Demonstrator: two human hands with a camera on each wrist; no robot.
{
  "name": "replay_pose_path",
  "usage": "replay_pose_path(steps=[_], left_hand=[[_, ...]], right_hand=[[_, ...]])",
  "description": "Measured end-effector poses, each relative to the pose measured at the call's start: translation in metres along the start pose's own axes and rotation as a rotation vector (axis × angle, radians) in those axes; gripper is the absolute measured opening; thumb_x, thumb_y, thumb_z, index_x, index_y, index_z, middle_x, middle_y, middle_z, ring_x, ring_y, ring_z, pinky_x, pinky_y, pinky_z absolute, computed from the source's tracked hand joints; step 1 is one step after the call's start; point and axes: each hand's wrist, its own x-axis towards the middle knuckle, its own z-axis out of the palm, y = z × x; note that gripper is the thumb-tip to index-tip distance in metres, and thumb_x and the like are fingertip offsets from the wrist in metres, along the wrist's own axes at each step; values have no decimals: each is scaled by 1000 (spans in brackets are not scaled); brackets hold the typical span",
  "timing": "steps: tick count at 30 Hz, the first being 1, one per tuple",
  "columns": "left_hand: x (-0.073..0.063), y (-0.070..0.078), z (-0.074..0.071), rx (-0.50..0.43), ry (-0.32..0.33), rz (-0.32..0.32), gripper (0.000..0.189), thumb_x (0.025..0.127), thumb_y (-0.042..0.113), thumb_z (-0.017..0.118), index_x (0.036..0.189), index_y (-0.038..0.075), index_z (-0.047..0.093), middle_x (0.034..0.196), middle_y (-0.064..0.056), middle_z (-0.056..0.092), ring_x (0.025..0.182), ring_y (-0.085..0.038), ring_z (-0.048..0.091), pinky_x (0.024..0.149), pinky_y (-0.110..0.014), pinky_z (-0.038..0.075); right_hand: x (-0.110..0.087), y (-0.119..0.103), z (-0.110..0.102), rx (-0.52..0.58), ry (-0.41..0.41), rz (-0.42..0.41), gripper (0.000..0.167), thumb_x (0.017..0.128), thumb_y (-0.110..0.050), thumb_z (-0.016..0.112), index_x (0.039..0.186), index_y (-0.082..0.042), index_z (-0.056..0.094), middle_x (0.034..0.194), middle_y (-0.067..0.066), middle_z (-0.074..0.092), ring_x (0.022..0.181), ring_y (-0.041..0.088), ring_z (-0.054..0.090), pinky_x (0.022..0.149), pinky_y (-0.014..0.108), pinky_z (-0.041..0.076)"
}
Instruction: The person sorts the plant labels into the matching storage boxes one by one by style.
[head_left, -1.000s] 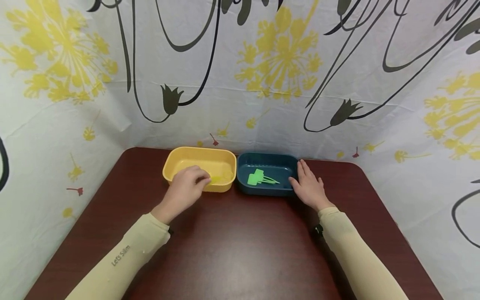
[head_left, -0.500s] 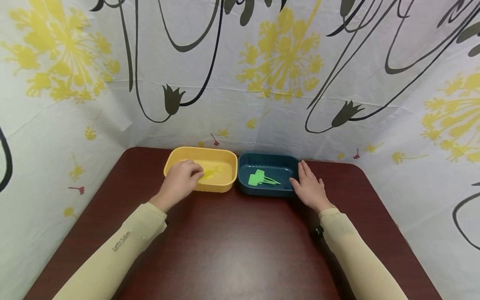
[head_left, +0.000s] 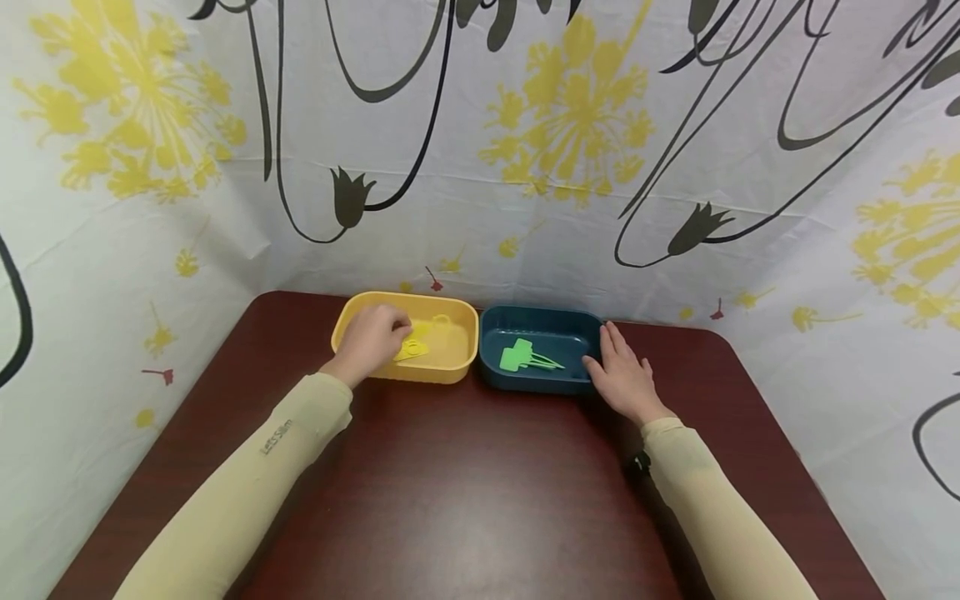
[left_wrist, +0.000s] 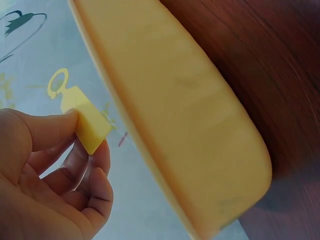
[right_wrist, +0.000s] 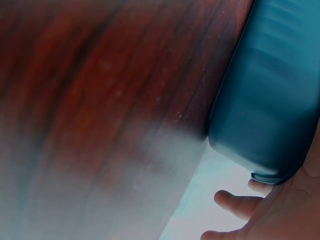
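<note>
My left hand (head_left: 372, 340) is over the left part of a yellow plastic bin (head_left: 457, 358). In the left wrist view, its thumb and fingers pinch a flat yellow tag (left_wrist: 91, 122) with a ring at one end, outside the bin's wall. Another yellow tag (head_left: 412, 349) lies in the bin under the fingers. My right hand (head_left: 624, 379) rests against the right end of a dark blue bin (head_left: 540, 382), fingers extended along its rim. Several bright green tags (head_left: 517, 356) with thin tails lie in the blue bin, toward its left side.
Side by side, the two bins stand at the back of a dark red-brown wooden table (head_left: 465, 483). Behind and beside the table hangs a pale patterned cloth (head_left: 420, 133) with yellow and grey flowers.
My left hand has moved back and left over the yellow bin, away from its front side. The right hand has stayed against the blue bin. The head view has shifted slightly.
</note>
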Motion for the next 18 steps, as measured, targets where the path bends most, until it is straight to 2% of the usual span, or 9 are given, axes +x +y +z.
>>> replay_pose_path(steps=[6,9,16,18], left_hand=[[6,-9,3,22,-36,-18,12,96,13,69,94,6,79,85,-3,69,73,-21,57,71,-36,48],[8,-14,5,31,-53,-17,13,96,11,69,89,5,78,78,-3,65,69,-21,54,69,-35,44],[16,-22,10,81,-150,-23,34,98,13,65,64,9,65,58,2,38,55,-15,37,57,-31,33],[18,-23,11,82,-178,-26,36,97,12,65,61,11,63,56,3,36,54,-14,36,55,-30,32]], right_hand=[[1,2,1,-12,-6,-7,78,107,-52,35,162,-6,5,169,12,-3,151,42,10,107,78,7],[1,3,1,-10,1,-6,78,106,-52,35,162,-6,6,169,12,-2,151,41,10,107,77,7],[1,2,0,-16,-6,3,77,107,-50,37,162,-6,6,169,13,-1,151,42,11,107,77,6],[1,2,0,-18,-4,7,77,107,-49,38,162,-6,6,169,13,0,151,42,12,107,77,7]])
